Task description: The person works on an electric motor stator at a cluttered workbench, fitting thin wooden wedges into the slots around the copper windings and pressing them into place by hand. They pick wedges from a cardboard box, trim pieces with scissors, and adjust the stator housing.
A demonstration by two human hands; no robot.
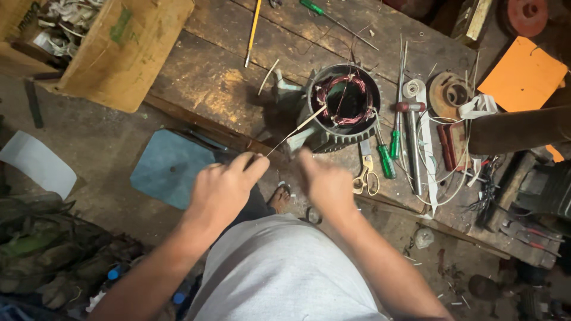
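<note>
left hand pinching thin strip

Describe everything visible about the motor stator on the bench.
The motor stator is a round grey metal housing with ribbed fins, standing open end up on the worn wooden bench. Copper-coloured windings ring its dark bore. A thin pale strip runs from its rim toward the left hand. Scissors and green-handled screwdrivers lie beside it.

Motor stator w/ copper windings, finned grey housing, stands open-end up on bench edge. Thin pale strip slants from its bore twd front.
</note>
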